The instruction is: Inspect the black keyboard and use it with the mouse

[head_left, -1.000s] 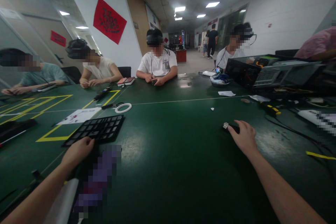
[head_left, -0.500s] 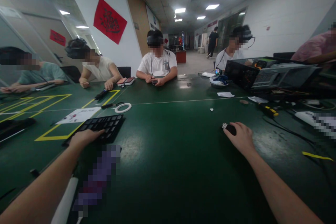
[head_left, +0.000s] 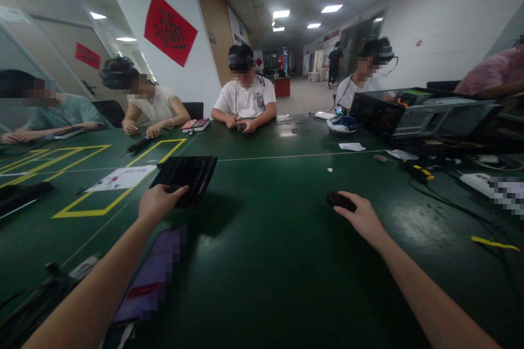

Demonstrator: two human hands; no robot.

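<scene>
My left hand (head_left: pixel 159 202) grips the near edge of a black keyboard (head_left: pixel 188 171) and holds it lifted a little above the green table (head_left: pixel 266 218), just left of centre. My right hand (head_left: pixel 360 217) rests on the table to the right, fingers curled around a small black object (head_left: pixel 339 200) that pokes out past the fingertips. A blurred phone-like slab (head_left: pixel 153 272) lies on the table under my left forearm.
Yellow tape lines (head_left: pixel 96 210) and a white sheet (head_left: pixel 120 179) lie at the left. Open black equipment cases (head_left: pixel 426 114), cables and a yellow-handled tool (head_left: pixel 421 173) crowd the right. Several people sit along the far and left sides; another walks down the corridor.
My left hand has taken hold of the keyboard, lifted it and carried it right toward the centre. My right hand has slid the small black object left. The white ring is no longer visible.
</scene>
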